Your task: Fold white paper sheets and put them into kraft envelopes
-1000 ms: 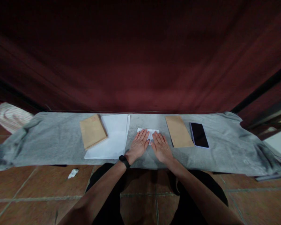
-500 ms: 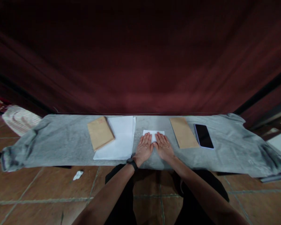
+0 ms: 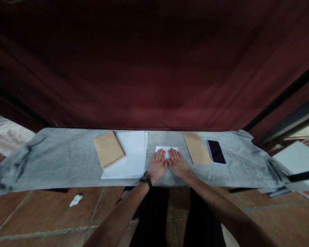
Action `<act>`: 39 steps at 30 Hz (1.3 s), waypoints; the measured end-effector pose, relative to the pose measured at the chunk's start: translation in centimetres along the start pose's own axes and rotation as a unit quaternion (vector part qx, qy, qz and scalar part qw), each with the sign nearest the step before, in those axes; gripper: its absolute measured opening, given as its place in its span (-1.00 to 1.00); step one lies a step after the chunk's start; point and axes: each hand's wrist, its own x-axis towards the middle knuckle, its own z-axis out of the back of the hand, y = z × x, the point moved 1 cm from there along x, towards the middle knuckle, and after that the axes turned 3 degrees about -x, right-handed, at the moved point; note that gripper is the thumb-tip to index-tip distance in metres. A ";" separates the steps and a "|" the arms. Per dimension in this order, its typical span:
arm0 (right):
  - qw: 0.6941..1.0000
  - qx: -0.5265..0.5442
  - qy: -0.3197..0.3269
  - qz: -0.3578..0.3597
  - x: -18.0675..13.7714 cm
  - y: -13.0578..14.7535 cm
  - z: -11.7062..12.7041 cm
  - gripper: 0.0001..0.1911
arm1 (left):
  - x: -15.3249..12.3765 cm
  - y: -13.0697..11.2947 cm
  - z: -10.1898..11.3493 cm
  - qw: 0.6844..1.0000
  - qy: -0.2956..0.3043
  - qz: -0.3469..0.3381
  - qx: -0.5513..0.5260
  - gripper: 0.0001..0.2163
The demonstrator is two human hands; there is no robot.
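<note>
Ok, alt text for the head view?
The left hand and right hand press flat on a small white paper on a grey cloth. Left lie white sheets and a brown envelope; right, another envelope and a phone.

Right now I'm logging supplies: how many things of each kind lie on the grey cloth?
Flat brown paper envelopes: 2
White paper, stack of loose white sheets and small folded white sheet under left hand and right hand: 2
Black rectangular smartphone: 1
Total: 5

The folded paper [image 3: 167, 149] lies on the cloth [image 3: 67, 161], paper stack [image 3: 132, 154] left, envelope [image 3: 197, 148] then phone [image 3: 216, 151] right.
</note>
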 end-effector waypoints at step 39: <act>0.996 0.006 -0.042 -0.078 -0.7 0.7 0.6 -0.44 | -0.1 0.0 0.9 1.000 -0.003 0.022 0.000 -0.45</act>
